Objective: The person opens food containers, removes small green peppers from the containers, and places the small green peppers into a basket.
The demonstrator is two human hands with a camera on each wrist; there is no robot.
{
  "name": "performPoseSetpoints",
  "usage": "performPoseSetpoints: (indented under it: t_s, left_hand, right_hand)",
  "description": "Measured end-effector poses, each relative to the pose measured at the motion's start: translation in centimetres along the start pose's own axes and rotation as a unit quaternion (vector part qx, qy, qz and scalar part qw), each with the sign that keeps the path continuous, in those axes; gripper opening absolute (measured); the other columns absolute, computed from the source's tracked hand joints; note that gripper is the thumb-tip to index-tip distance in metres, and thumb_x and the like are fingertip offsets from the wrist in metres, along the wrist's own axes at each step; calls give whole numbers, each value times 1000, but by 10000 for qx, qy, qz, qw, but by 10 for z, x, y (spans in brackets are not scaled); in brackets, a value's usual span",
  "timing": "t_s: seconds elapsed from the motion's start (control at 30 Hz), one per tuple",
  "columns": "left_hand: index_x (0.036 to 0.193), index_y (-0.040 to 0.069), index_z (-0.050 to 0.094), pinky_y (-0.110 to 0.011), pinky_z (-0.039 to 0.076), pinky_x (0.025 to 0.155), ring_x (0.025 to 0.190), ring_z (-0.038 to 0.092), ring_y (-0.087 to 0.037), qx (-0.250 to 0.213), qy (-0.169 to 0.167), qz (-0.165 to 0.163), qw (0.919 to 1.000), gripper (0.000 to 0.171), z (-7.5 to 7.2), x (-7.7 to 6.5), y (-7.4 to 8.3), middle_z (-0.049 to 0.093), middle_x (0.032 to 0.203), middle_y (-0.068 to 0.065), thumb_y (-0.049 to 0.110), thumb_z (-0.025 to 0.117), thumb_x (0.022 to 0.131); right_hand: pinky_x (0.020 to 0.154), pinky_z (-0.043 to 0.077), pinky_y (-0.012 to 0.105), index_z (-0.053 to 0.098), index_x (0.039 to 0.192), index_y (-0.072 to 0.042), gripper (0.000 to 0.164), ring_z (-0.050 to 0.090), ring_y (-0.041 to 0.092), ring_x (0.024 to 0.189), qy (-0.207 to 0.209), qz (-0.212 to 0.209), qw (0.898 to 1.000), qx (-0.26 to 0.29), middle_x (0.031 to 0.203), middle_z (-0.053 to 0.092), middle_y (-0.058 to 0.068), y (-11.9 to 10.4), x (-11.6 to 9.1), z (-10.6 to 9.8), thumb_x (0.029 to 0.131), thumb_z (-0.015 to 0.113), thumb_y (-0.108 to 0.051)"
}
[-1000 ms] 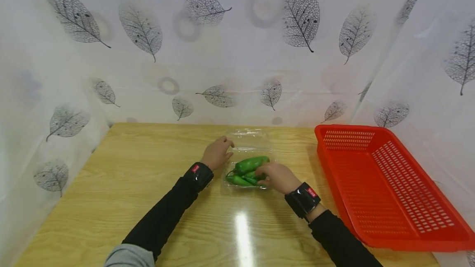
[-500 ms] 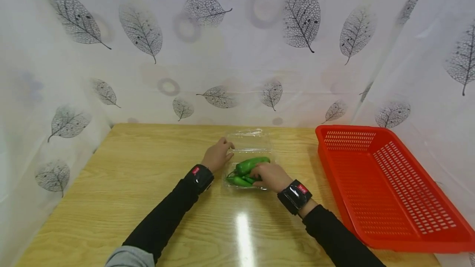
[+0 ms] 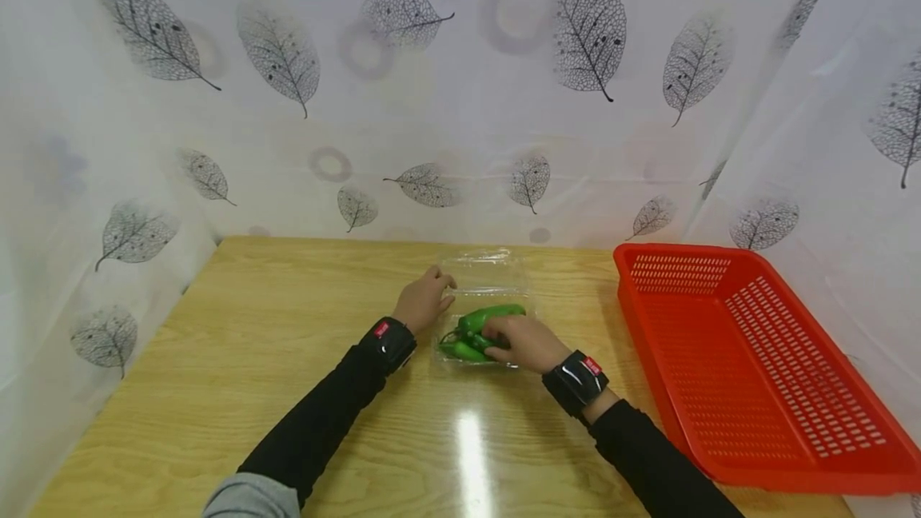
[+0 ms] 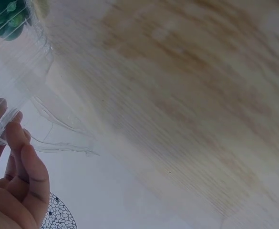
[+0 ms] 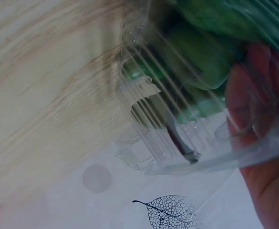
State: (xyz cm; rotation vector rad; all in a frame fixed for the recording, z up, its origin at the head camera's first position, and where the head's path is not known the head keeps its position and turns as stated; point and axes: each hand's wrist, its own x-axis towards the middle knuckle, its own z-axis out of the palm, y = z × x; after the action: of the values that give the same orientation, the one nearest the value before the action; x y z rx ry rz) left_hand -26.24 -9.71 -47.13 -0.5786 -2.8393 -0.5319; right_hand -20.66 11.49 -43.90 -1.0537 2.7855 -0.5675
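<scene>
A clear plastic clamshell box (image 3: 484,272) lies with its lid folded back in the head view. Several green peppers fill its near half, a large one (image 3: 492,315) behind smaller ones (image 3: 466,352). My left hand (image 3: 422,300) is at the box's left side; in the left wrist view its thumb and fingers (image 4: 32,174) pinch the clear rim. Inside the box, the curled fingers of my right hand (image 3: 531,342) grip a small green pepper and partly hide it. Through the ribbed wall (image 5: 151,138) in the right wrist view, those fingers (image 5: 239,95) appear against the peppers.
A red perforated plastic basket (image 3: 719,390) stands on the right of the wooden table (image 3: 288,390). Behind and at the sides hangs a pale curtain (image 3: 446,126) with leaf prints.
My right hand has shifted slightly left and deeper among the peppers, its fingers closing in on a small one. The left hand stays at the box's side.
</scene>
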Motion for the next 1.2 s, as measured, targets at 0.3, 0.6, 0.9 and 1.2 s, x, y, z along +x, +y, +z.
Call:
performPoseSetpoints:
  t_s: [0.3, 0.6, 0.9, 1.2]
  left_hand:
    - [104, 10, 66, -23, 42, 53, 62, 51, -11, -16, -6, 63, 10000, 20, -1, 2, 0, 52, 91, -5, 19, 68, 86]
    - [103, 10, 66, -23, 41, 52, 61, 51, -12, 16, 46, 134, 9999, 19, -1, 3, -1, 51, 90, -5, 19, 68, 86]
    - [102, 10, 66, -24, 42, 52, 60, 51, -12, 72, 34, 74, 9999, 19, -2, 4, 0, 51, 91, -6, 20, 68, 86]
    - [104, 10, 66, -25, 43, 53, 62, 52, -13, 28, -12, 76, 10000, 20, 0, 5, -3, 51, 91, -6, 20, 68, 87]
  right_hand:
    - [78, 51, 31, 65, 104, -9, 20, 65, 16, 91, -401, -17, 9985, 363, 101, 68, 3, 2, -2, -3, 89, 65, -22]
    - [68, 45, 22, 69, 102, -10, 20, 56, 4, 77, -685, -96, 9965, 479, 94, 68, -2, 7, -5, -6, 89, 64, -24]
    - [65, 41, 21, 69, 97, -12, 15, 48, 2, 70, -817, -34, 9950, 569, 84, 61, -6, 9, -4, -7, 89, 64, -24]
    - [75, 51, 29, 70, 104, -9, 23, 65, 14, 86, -195, -233, 9995, -84, 99, 71, 2, -12, 2, -21, 88, 65, -25]
